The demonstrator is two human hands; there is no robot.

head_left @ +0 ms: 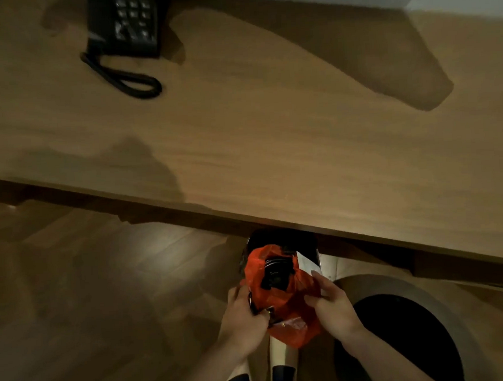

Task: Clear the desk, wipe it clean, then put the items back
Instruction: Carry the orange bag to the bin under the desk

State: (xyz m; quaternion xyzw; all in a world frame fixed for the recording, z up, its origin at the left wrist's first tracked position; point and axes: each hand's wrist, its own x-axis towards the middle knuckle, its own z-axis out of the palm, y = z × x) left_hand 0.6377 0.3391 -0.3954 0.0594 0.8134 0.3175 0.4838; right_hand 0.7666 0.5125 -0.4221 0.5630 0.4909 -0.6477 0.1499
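Both forearms reach forward, left hand [243, 317] and right hand [332, 306] close together, fingers [319, 277] curled, gripping.

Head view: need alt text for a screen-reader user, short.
Two hands hold an orange plastic bag with dark items inside, below the front edge of a wooden desk; the left hand grips its left side, the right hand pinches its right edge. A black corded telephone sits at the desk's far left, and a round bin stands on the floor at right.
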